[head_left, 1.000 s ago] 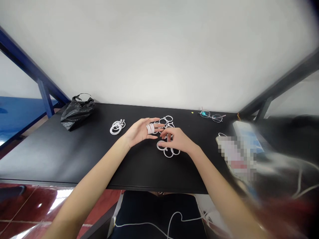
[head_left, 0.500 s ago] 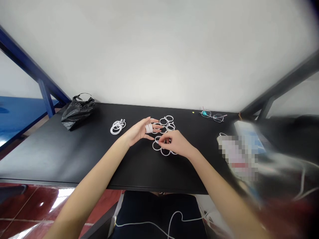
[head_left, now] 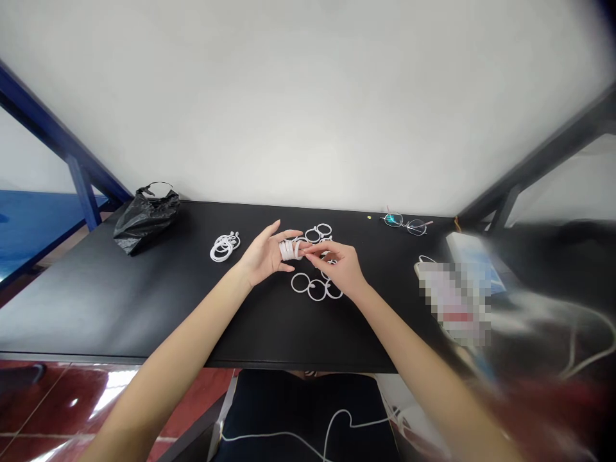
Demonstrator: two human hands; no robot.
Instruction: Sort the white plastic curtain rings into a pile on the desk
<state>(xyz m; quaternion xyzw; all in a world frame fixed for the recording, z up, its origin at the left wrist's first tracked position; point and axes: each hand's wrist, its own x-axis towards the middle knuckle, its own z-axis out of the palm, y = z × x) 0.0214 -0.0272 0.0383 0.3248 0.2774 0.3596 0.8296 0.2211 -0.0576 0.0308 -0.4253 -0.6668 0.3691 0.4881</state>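
My left hand [head_left: 266,253] is held palm-up over the black table [head_left: 144,301], fingers stretched out, with several white rings [head_left: 287,249] stacked on one finger. My right hand [head_left: 339,267] is pinched on a white ring at the tip of that finger. Loose white rings [head_left: 315,289] lie on the table under and beside my right hand, and more [head_left: 318,232] lie just behind the fingers. A separate bunch of white rings [head_left: 223,247] rests to the left.
A crumpled black plastic bag [head_left: 144,219] sits at the table's back left. Eyeglasses [head_left: 407,223] lie at the back right, near a white-and-blue box [head_left: 474,256] and a blurred-out item. White cables [head_left: 337,427] hang below the front edge.
My right hand picked a ring from the loose pile and rose to the left hand's fingertip. The left hand stayed nearly still with its stack.
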